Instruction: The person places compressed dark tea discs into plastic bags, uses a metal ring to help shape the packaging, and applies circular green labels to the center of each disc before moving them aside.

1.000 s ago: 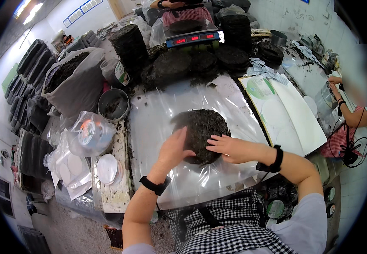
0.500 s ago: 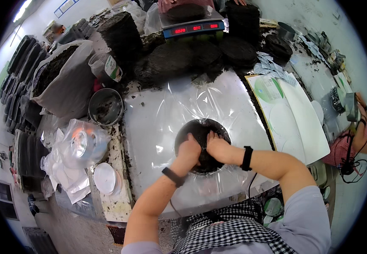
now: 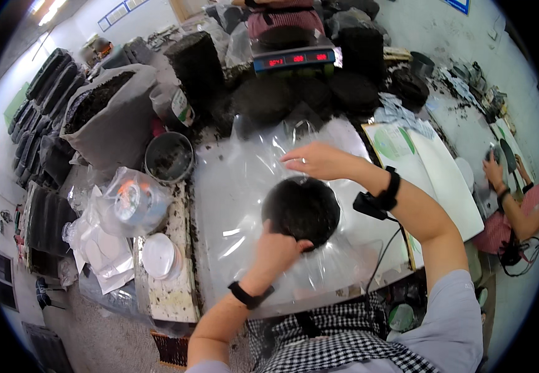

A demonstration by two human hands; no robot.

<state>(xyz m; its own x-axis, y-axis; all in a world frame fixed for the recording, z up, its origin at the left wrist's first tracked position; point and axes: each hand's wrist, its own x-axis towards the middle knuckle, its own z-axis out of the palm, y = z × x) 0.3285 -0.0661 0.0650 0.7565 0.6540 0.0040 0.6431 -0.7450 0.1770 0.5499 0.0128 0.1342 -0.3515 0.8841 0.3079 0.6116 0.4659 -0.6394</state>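
Observation:
A dark, crumbly round disc [image 3: 303, 205] lies in the middle of a clear, wrinkled plastic sheet [image 3: 223, 199] on the worktable. My left hand [image 3: 275, 248] rests against the disc's lower left edge, fingers and thumb apart. My right hand [image 3: 313, 160] is raised just beyond the disc's far edge, over the plastic, with its fingers stretched toward the left. Black straps circle both my wrists, and a cable hangs from the right one.
Dark stacked cakes [image 3: 260, 99] surround a scale [image 3: 294, 59] at the back. A pot [image 3: 170, 158], sack [image 3: 104, 118] and bagged tape rolls [image 3: 132, 202] stand left. Paper sheets [image 3: 437, 186] lie right. Co-workers [image 3: 285, 22] are behind the scale and at the right [image 3: 518, 211].
My right hand has left the disc and moved up past its far edge. My left hand has shifted down to the disc's near-left edge. The plastic now rises higher at the back.

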